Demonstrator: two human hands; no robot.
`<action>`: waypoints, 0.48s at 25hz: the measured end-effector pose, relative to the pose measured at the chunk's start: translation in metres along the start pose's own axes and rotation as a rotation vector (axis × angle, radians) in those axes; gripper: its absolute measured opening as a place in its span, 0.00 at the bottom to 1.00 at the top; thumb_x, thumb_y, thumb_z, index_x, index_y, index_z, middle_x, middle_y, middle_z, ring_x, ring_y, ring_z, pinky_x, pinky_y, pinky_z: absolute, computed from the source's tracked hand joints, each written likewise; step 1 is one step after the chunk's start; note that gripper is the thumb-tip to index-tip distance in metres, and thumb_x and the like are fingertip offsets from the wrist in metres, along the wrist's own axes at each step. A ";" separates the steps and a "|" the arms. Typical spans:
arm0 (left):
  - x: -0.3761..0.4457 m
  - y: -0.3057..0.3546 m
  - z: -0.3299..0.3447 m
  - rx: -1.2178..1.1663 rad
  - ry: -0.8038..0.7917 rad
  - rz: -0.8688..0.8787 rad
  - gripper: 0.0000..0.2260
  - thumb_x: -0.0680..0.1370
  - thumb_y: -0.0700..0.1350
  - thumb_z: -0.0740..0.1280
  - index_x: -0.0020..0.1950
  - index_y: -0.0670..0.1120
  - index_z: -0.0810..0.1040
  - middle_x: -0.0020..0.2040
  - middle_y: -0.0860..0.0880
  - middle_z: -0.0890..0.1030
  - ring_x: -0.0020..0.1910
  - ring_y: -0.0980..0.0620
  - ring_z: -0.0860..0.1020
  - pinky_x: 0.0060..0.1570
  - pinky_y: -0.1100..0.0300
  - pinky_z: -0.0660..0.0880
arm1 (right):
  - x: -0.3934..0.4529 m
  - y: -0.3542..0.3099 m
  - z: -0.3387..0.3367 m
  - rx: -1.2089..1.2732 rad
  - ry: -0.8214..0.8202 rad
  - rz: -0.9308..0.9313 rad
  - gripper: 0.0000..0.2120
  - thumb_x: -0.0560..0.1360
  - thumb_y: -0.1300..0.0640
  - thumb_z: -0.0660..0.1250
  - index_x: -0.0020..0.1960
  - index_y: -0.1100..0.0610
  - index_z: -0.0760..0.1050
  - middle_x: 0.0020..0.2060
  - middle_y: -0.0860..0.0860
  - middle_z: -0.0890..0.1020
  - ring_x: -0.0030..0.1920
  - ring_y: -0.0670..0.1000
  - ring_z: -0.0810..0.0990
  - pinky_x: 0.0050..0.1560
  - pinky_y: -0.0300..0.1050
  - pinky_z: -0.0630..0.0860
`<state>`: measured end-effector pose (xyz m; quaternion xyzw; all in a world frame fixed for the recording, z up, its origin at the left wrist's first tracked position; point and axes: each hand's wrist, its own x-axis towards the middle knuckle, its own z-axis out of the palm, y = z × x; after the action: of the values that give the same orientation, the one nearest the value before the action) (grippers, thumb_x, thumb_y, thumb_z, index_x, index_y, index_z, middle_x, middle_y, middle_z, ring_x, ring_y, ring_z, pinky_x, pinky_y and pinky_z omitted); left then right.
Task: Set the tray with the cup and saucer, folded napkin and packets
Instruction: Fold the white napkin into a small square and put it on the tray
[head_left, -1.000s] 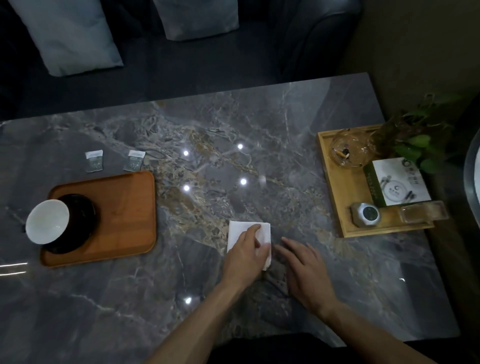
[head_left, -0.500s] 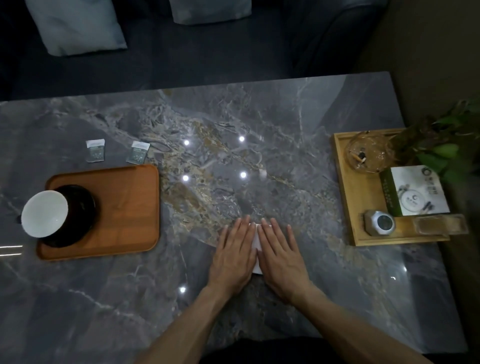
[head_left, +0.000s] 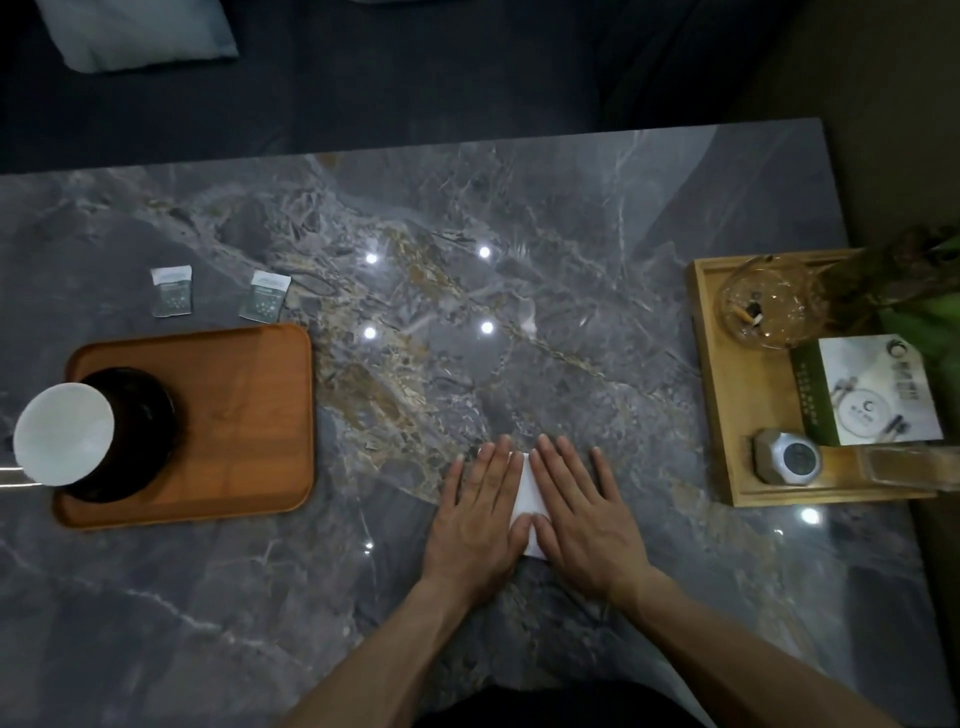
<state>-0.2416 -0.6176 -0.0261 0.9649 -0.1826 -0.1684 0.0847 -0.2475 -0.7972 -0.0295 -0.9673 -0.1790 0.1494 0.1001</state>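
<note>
most of the napkin (head_left: 529, 488) is hidden under the palms, only a white strip showing between them. left hand (head_left: 475, 519) and right hand (head_left: 584, 512) lie flat, fingers spread forward, side by side on it (gripping nothing), near the table's (head_left: 519, 234) front edge.

— How do the person's hands lie?

— Both are flat, palms down, side by side at the near middle of the view. The left hand (head_left: 475, 512) has its fingers straight, held together and pointing away from the body. The right hand (head_left: 582, 506) is spread a little wider, its little finger set apart.

— Do they touch?

— The thumbs meet or nearly meet; a narrow gap stays between the index fingers.

— And the arms?

— Both bare forearms run in from the bottom edge and converge toward the hands.
</note>
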 end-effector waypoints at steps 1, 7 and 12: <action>0.001 0.000 0.001 -0.004 -0.004 0.001 0.30 0.80 0.56 0.53 0.79 0.43 0.54 0.80 0.44 0.54 0.79 0.45 0.52 0.73 0.43 0.52 | 0.000 0.000 0.002 0.010 -0.001 0.002 0.32 0.80 0.46 0.53 0.79 0.59 0.50 0.79 0.55 0.53 0.79 0.54 0.49 0.75 0.62 0.52; 0.001 0.001 -0.008 -0.007 -0.054 -0.007 0.32 0.80 0.57 0.54 0.80 0.44 0.50 0.80 0.44 0.50 0.79 0.45 0.49 0.74 0.45 0.48 | 0.002 -0.002 -0.003 0.033 -0.034 0.006 0.33 0.79 0.46 0.53 0.79 0.58 0.50 0.79 0.54 0.53 0.79 0.53 0.48 0.75 0.62 0.51; -0.005 -0.003 -0.014 -0.077 -0.073 -0.074 0.35 0.80 0.63 0.47 0.77 0.48 0.31 0.78 0.49 0.31 0.78 0.49 0.35 0.74 0.47 0.34 | 0.002 -0.005 -0.021 0.001 -0.089 0.007 0.31 0.81 0.44 0.48 0.79 0.57 0.48 0.79 0.53 0.53 0.79 0.53 0.47 0.76 0.61 0.46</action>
<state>-0.2398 -0.6118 -0.0119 0.9603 -0.1432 -0.2134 0.1087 -0.2403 -0.7954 -0.0089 -0.9603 -0.1797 0.1928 0.0919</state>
